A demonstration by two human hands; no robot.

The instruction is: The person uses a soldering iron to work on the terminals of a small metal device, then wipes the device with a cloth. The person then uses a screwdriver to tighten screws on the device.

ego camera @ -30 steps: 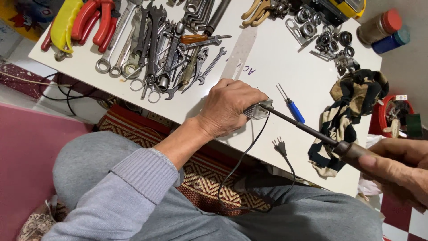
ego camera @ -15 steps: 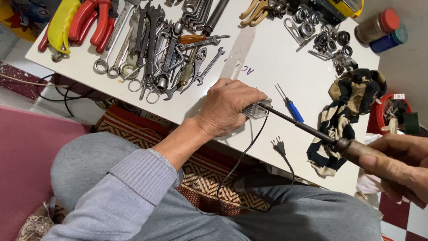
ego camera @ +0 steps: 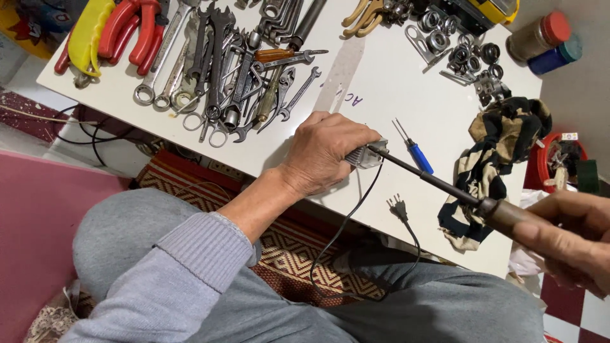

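Head view: my left hand point(ego camera: 327, 152) is clamping closed over a small grey part point(ego camera: 365, 154) on the white table point(ego camera: 381, 89). My right hand point(ego camera: 569, 238) is gripping the soldering iron point(ego camera: 445, 184) by its wooden handle, shaft running up-left, tip touching the part. Against earlier frames, nothing is really shifting; the iron is sitting slightly closer.

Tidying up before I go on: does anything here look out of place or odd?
The soldering iron in the right hand touches the small grey part under the left hand, yet a plug lies loose on the table edge. Whose plug, I cannot tell.
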